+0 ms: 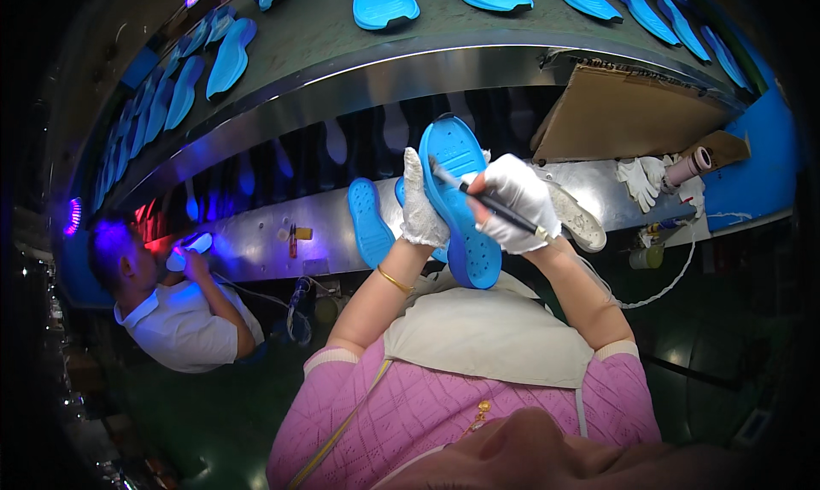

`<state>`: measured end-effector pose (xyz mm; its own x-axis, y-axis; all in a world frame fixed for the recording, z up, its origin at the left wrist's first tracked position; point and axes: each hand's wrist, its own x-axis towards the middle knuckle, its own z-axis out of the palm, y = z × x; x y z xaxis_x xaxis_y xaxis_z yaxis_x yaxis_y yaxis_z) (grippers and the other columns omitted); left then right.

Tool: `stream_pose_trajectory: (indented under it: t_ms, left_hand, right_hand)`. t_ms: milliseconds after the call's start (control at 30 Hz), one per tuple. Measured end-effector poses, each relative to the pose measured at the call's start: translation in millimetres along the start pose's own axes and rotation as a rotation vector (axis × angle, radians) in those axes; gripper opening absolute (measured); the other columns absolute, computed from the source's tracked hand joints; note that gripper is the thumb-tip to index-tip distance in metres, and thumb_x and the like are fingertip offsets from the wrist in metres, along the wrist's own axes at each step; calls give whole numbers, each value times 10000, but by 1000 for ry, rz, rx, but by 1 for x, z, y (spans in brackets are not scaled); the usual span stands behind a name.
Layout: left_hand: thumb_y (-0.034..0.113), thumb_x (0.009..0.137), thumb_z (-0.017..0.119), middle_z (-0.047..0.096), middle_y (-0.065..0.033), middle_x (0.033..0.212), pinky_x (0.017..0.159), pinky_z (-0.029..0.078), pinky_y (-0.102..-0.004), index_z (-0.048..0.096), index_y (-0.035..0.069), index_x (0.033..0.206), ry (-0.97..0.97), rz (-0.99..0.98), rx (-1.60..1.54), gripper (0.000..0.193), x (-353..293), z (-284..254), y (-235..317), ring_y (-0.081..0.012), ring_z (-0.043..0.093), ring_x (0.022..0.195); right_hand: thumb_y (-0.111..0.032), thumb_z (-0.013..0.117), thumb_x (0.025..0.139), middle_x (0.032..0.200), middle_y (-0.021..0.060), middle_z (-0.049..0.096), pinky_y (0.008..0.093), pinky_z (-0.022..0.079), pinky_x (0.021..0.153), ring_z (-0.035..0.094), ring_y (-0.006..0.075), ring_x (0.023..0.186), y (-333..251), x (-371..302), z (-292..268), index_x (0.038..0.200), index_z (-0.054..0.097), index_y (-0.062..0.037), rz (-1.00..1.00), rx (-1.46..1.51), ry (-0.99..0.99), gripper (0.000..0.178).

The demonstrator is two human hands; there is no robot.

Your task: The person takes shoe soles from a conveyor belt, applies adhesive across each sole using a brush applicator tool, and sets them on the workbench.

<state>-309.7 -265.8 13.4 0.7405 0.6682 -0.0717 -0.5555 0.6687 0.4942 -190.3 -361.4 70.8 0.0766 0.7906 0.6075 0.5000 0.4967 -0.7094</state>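
A blue shoe sole (472, 255) stands tilted in front of me, its perforated inner face toward me. My left hand (423, 204), in a whitish glove, is closed on the sole's left edge with the thumb up along its side. In my gloved right hand (521, 201), bare fingertips showing, is a dark-handled brush (497, 208). The brush's bristle end meets or nearly meets the sole's upper left part. Left of my left hand, another blue sole (369, 223) lies on the metal shelf (325, 201). A white sole (579, 218) rests beyond my right wrist.
A green conveyor belt (307, 41) carrying several blue soles runs beyond the shelf. Cardboard (623, 114) leans at right, near white gloves (636, 182) and a pinkish roll (688, 167). A white cord (679, 276) loops low at right. A co-worker (184, 319) works at left.
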Motion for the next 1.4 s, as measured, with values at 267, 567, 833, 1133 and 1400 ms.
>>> stream_pose_trajectory:
  t_ms: [267,567,833,1133,1400]
  left_hand:
    - [782,818,342,506,-242,1299,1021,430,-466,383,2,1377,-121,-126,-64,961,-1,-3,15,-379,518,1182]
    - [750,833,298,542,-108,1245,980,464,-379,390,86,1370,6,-176,434,858,-45,-13,-12,-235,547,1128]
    - [849,719,336,551,-156,1239,946,488,-421,391,18,1342,-191,-39,6,1041,-11,-8,-6,-300,582,1076]
    - [851,589,530,531,-161,1211,1056,380,-501,370,-1,1335,-371,153,-258,1144,3,15,22,-310,580,1025]
    - [874,542,490,494,-201,1318,1048,400,-485,308,-35,1396,-565,148,-123,1261,2,4,42,-359,501,1210]
  right_hand:
    - [33,717,720,784,56,614,262,492,635,624,151,693,-13,-15,4,825,626,-55,-18,-27,-14,164]
    - [-22,707,790,836,108,661,257,524,679,645,140,725,6,-59,-13,859,603,-12,252,164,-28,125]
    - [-12,731,753,829,90,661,274,516,701,653,168,742,3,-39,0,840,627,-27,129,200,39,136]
    - [72,673,770,836,103,648,230,504,622,618,117,677,-3,-38,4,857,607,-8,186,434,48,136]
    - [-12,715,782,973,127,654,261,512,728,647,163,811,-5,-37,-8,913,582,-33,499,684,34,188]
